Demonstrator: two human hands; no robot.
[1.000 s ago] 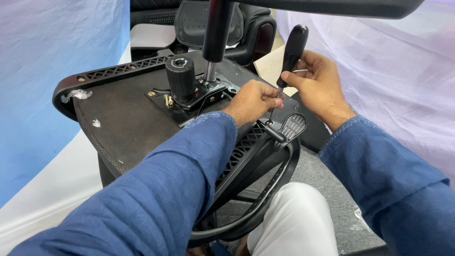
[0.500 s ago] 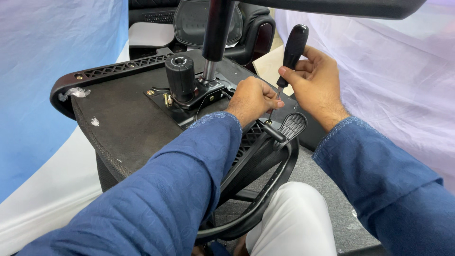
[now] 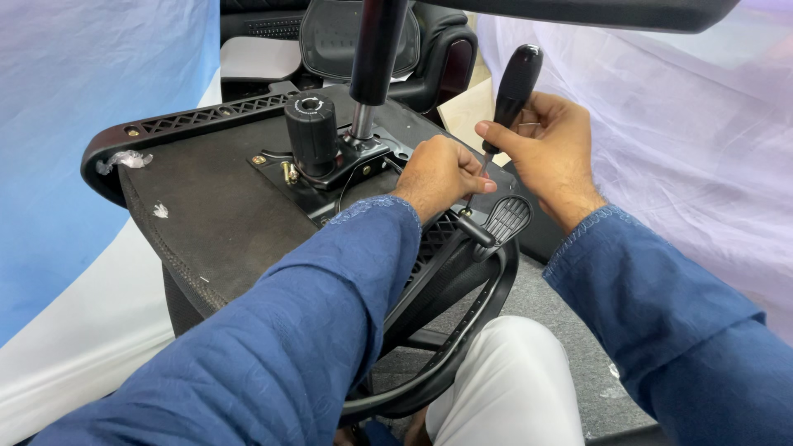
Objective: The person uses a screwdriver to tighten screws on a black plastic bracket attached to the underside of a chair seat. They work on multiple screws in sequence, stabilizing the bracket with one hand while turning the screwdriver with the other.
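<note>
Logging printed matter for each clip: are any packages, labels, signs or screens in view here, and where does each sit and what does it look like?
No label, sign or screen shows.
Possible package: a tan cardboard piece, flat and angular, behind the upturned chair seat, left of the black screwdriver handle held in the right hand.
Plastic scrap: small, crumpled, clear-white, on the seat's far left edge.

Bright, even, soft daylight; sharp focus, faint shadows.

One black-handled screwdriver (image 3: 514, 83) is showing between the fingers, two hands, one upturned chair seat (image 3: 215, 206), one round knob (image 3: 311, 132), one paddle lever (image 3: 504, 221) lying just below the fingers.
</note>
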